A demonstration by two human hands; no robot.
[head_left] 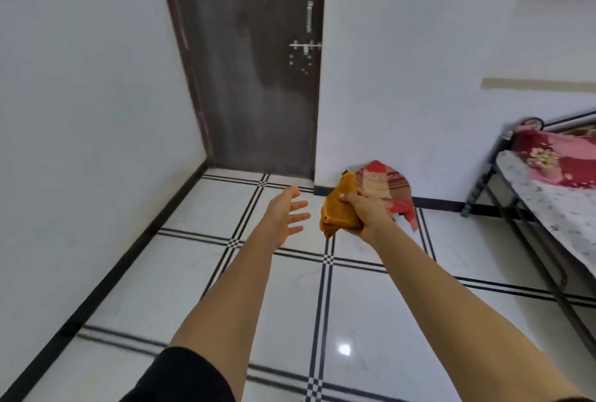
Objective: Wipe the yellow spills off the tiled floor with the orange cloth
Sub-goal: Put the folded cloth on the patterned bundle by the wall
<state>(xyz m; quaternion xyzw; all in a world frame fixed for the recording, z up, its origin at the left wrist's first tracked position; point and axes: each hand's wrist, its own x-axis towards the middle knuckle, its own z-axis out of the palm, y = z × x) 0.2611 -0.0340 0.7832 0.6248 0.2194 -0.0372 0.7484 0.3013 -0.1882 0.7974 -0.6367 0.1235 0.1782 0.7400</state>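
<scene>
- The orange cloth [340, 208] was held bunched and folded in the right hand [366, 212], whose fingers and thumb were curled round its lower part. It was raised in the air above the tiled floor [193, 275] and did not touch it.
- The left hand [285, 214] was held out just beside the cloth but apart from it, with the fingers straight and spread; nothing was gripped in it.
- Both bare forearms were stretched forward over the white tiles, which were crossed by black double lines.
- A red patterned fabric [387, 185] was heaped at the far edge of the floor against the white wall, just right of a dark door [258, 78] fitted with a metal latch.
- A dark metal bed frame [516, 230] was set along the right edge of the floor — a flowered mattress and a red-and-pink pillow [554, 156] were carried on it.
- A black sleeve [187, 379] was seen at the left upper arm.
</scene>
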